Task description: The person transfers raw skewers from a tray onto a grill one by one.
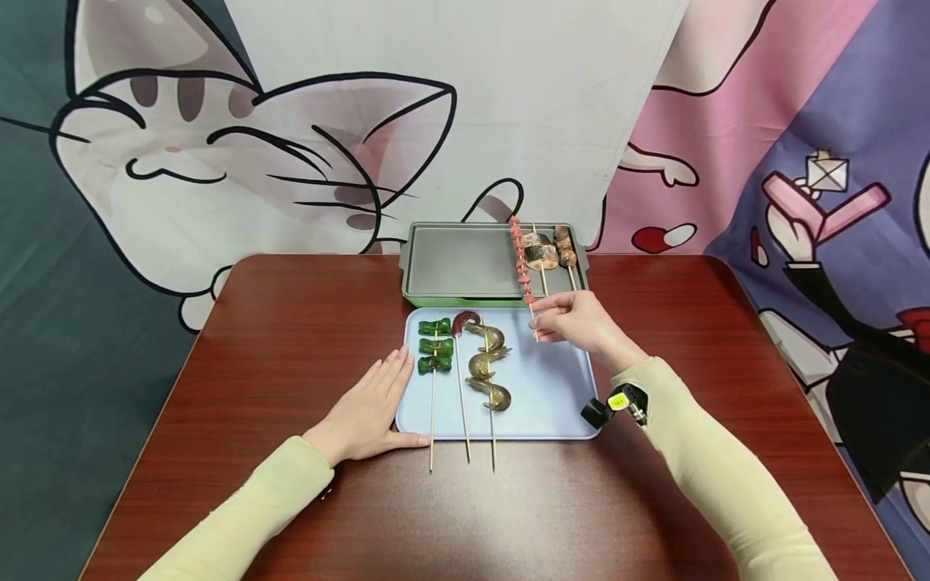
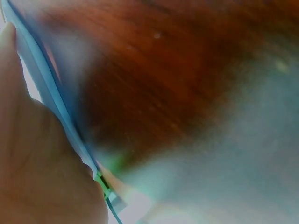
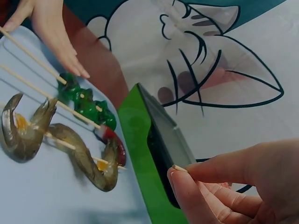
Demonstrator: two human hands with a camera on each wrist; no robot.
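Observation:
My right hand (image 1: 577,323) pinches the bare stick of a skewer of small pinkish-red pieces (image 1: 521,262) between thumb and fingertips. The pieces reach over the grey grill pan (image 1: 458,258), left of a fish skewer (image 1: 541,252) and a brown meat skewer (image 1: 565,246) in the pan. In the right wrist view the stick's end (image 3: 180,169) pokes out from the fingertips. My left hand (image 1: 366,411) lies with straight fingers along the left edge of the light blue tray (image 1: 552,403). On it are a green pepper skewer (image 1: 435,347), a dark red curled piece on a stick (image 1: 465,321) and a shrimp skewer (image 1: 483,367).
The pan, with a green base (image 3: 135,126), stands directly behind the tray, near the far edge of the brown table (image 1: 291,323). Three stick ends overhang the tray's near edge. A cartoon-print cloth (image 1: 552,105) hangs behind the table.

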